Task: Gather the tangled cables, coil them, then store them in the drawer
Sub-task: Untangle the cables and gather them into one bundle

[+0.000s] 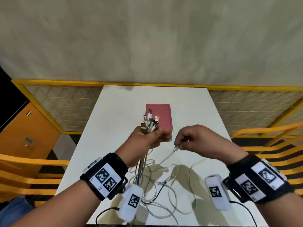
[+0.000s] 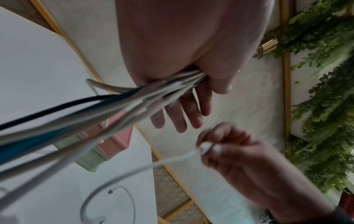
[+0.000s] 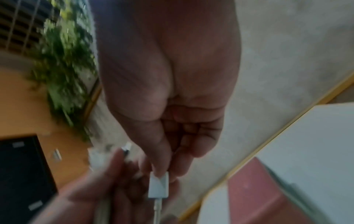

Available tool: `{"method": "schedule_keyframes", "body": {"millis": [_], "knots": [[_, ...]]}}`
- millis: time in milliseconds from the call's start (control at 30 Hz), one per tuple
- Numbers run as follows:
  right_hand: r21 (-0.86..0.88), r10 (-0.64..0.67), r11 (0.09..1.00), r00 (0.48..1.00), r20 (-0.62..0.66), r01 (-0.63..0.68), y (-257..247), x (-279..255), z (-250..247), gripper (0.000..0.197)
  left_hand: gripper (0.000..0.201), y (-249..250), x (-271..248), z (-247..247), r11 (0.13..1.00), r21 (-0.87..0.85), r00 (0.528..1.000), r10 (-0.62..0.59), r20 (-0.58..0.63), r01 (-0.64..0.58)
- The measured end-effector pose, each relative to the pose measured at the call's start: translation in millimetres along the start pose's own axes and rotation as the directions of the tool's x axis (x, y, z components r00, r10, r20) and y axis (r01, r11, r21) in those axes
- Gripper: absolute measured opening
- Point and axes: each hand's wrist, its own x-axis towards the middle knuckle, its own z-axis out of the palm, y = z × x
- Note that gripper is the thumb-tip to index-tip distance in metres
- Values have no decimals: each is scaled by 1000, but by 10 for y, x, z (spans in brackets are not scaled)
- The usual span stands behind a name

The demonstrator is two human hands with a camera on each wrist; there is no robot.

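My left hand point(image 1: 153, 134) is raised over the white table point(image 1: 111, 128) and grips a bundle of cable ends point(image 1: 150, 122), plugs pointing up. In the left wrist view the thumb clamps these white, blue and black cables point(image 2: 145, 103) against the palm. Just to the right, my right hand point(image 1: 177, 145) pinches a white plug point(image 1: 175, 148) of one more cable between thumb and forefinger; the right wrist view shows that white plug point(image 3: 158, 186) at the fingertips. The rest of the cables point(image 1: 164, 187) trail down in a loose tangle on the table. A small pink drawer box point(image 1: 161, 113) stands behind the hands.
The box has a pale green base point(image 2: 90, 160). An orange cabinet point(image 1: 27, 128) stands at the left. A yellow mesh fence point(image 1: 65, 102) runs behind the table, and orange slatted chairs point(image 1: 270, 145) flank both sides. Cables hang over the table's near edge.
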Motion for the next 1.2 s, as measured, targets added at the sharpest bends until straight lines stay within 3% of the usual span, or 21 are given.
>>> {"method": "schedule_keyframes", "body": {"millis": [100, 233, 367, 500, 600, 700, 733, 767, 833, 900, 933, 1067, 1200], "knots": [[235, -56, 970, 997, -60, 68, -253, 7, -125, 18, 32, 14, -17, 62, 996, -80, 999, -35, 39, 38], [311, -46, 946, 985, -164, 96, -313, 76, -79, 22, 49, 70, -37, 12, 942, -291, 986, -148, 81, 165], [346, -45, 928, 963, -267, 139, -338, 160, 8, 21, 50, 42, -126, -10, 961, -169, 969, -195, 150, 220], [391, -54, 907, 963, -263, 157, -428, 248, 58, 27, 43, -47, -197, 65, 958, -146, 947, -206, 248, 247], [400, -25, 904, 951, -307, 153, -432, 285, 157, 29, 38, -64, -194, 100, 958, -167, 957, -193, 214, 231], [487, 139, 862, 859, -493, 140, -379, 219, 244, 4, 34, -42, -136, 45, 955, -247, 986, -152, 74, 165], [558, 222, 823, 841, -494, 110, -334, 180, 292, 11, 33, -23, -113, 15, 951, -277, 991, -135, 24, 136], [651, 305, 757, 857, -416, 47, -273, 143, 364, 21, 32, -3, -94, -17, 947, -303, 993, -117, -24, 104], [780, 412, 586, 910, -51, -221, -209, 72, 557, 37, 31, 31, -67, -64, 942, -332, 991, -85, -101, 47], [758, 395, 437, 860, 322, -484, -159, 35, 778, 54, 30, 39, -62, -69, 935, -354, 989, -67, -135, 15], [756, 363, 372, 834, 415, -538, -136, 50, 870, 59, 30, 30, -58, -59, 930, -367, 987, -63, -148, 4], [858, 274, 84, 840, 468, -506, -149, 190, 1039, 65, 30, -16, -71, -35, 918, -397, 981, -69, -183, -10], [924, 294, -174, 878, 378, -340, -232, 346, 1008, 44, 33, -120, -146, -75, 927, -368, 984, -127, -126, 72]]}}
